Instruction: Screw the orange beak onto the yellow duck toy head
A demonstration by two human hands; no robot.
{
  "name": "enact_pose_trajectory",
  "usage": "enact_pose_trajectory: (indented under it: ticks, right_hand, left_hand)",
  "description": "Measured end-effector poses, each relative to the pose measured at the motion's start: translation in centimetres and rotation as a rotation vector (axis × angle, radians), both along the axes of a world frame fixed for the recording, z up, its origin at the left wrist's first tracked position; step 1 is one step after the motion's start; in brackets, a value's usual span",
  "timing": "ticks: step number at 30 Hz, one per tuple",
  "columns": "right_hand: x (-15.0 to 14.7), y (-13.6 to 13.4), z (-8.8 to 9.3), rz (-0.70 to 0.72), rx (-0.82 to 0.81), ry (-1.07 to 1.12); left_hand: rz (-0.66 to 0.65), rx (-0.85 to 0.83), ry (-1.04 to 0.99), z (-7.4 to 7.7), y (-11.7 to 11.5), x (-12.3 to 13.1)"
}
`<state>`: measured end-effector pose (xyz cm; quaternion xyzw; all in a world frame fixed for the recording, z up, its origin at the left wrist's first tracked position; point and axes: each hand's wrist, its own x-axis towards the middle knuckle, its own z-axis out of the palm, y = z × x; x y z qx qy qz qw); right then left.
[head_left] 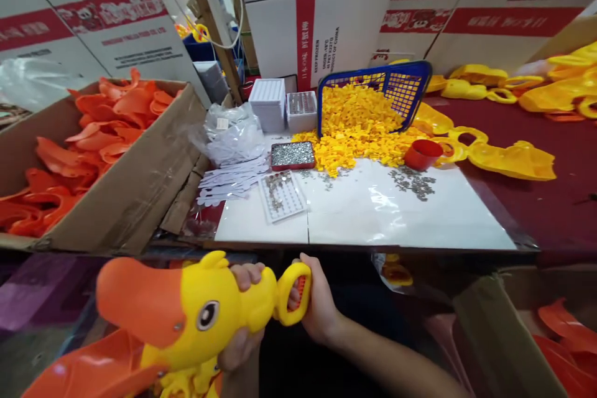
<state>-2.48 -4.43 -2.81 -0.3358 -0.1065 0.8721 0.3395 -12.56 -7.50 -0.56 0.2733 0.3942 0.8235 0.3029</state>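
A yellow duck-head toy grabber (205, 305) with an open orange beak (137, 301) is held in front of the table's near edge, beak to the left. My left hand (242, 345) wraps around its neck from below, with fingertips showing on top. At the other end, my right hand (319, 301) grips the yellow loop handle (284, 305), fingers through the loop near an orange ribbed trigger (302, 291). A printed eye and a small screw show on the head. Below the toy, more yellow duck parts (186, 382) are partly hidden.
A carton (121, 199) of orange beak parts stands left. On the table are a blue basket (422, 96) spilling small yellow pieces, a red screw tray (293, 166), a white grid tray (293, 202) and a red cup (422, 155). Yellow shells (508, 158) lie right.
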Motion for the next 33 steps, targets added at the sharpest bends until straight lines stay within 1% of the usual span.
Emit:
enact_pose_trajectory:
  ticks: [1, 2, 4, 6, 7, 8, 9, 10, 12, 15, 17, 19, 21, 23, 27, 28, 29, 30, 31, 33]
  right_hand:
    - [-0.3, 0.3, 0.2, 0.041, 0.167, -0.08]
    - [-0.6, 0.8, 0.6, 0.075, 0.367, -0.182]
    - [-1.2, 2.8, 1.8, 0.119, 0.847, -0.433]
    - [-2.4, 5.7, 3.5, 0.176, 1.339, -0.734]
    - [-3.3, 7.4, 4.4, 0.257, 1.555, -0.905]
    - [-4.5, 9.1, 5.2, 0.392, 1.734, -1.11]
    - [-5.8, 10.6, 5.8, 0.527, 1.857, -1.317]
    - [-7.1, 12.0, 6.3, 0.558, 1.879, -1.378]
    - [-9.8, 14.1, 6.6, 0.604, 1.907, -1.445]
    - [-12.3, 15.7, 6.0, 0.638, 1.969, -1.442]
    - [-12.8, 16.2, 5.5, 0.64, 2.017, -1.434]
    - [-12.7, 16.6, 5.1, 0.616, 2.038, -1.44]
    - [-12.2, 17.0, 5.1, 0.58, 2.026, -1.45]
    - [-11.7, 17.4, 5.5, 0.54, 1.988, -1.452]
    - [-9.9, 17.2, 7.1, 0.428, 1.862, -1.458]
    - [-9.0, 16.7, 7.6, 0.394, 1.822, -1.442]
    - [-8.0, 16.2, 7.9, 0.361, 1.758, -1.37]
    - [-6.7, 15.4, 8.1, 0.326, 1.662, -1.239]
    - [-5.2, 14.6, 8.1, 0.287, 1.535, -1.056]
    - [-1.9, 12.7, 7.7, 0.197, 1.214, -0.636]
  left_hand:
    - [0.051, 0.012, -0.048, 0.4, 0.1, -0.8]
    - [0.109, 0.022, -0.091, 0.8, 0.1, -1.7]
    - [0.213, 0.026, -0.132, 1.4, 0.0, -3.5]
    - [0.284, -0.011, -0.131, 1.6, -0.1, -5.1]
    - [0.308, -0.032, -0.129, 1.4, -0.2, -5.6]
    - [0.322, -0.046, -0.128, 1.1, -0.3, -6.0]
    - [0.333, -0.053, -0.135, 0.7, -0.3, -6.3]
    - [0.34, -0.06, -0.152, 0.3, -0.4, -6.3]
    - [0.323, -0.1, -0.206, -0.6, -0.4, -6.2]
    - [0.259, -0.187, -0.28, -1.7, -0.3, -5.7]
    - [0.219, -0.224, -0.313, -2.2, -0.2, -5.4]
    - [0.189, -0.237, -0.331, -2.5, -0.1, -5.3]
    - [0.159, -0.241, -0.34, -2.9, -0.1, -5.2]
    - [0.131, -0.246, -0.346, -3.2, 0.1, -5.1]
    - [0.08, -0.262, -0.358, -3.3, 0.5, -4.3]
    - [0.067, -0.27, -0.365, -3.2, 0.6, -4.1]
    - [0.056, -0.277, -0.377, -3.1, 0.6, -3.9]
    - [0.047, -0.281, -0.391, -3.0, 0.6, -3.6]
    - [0.042, -0.275, -0.404, -2.9, 0.5, -3.4]
    - [0.023, -0.237, -0.409, -2.8, 0.3, -2.9]
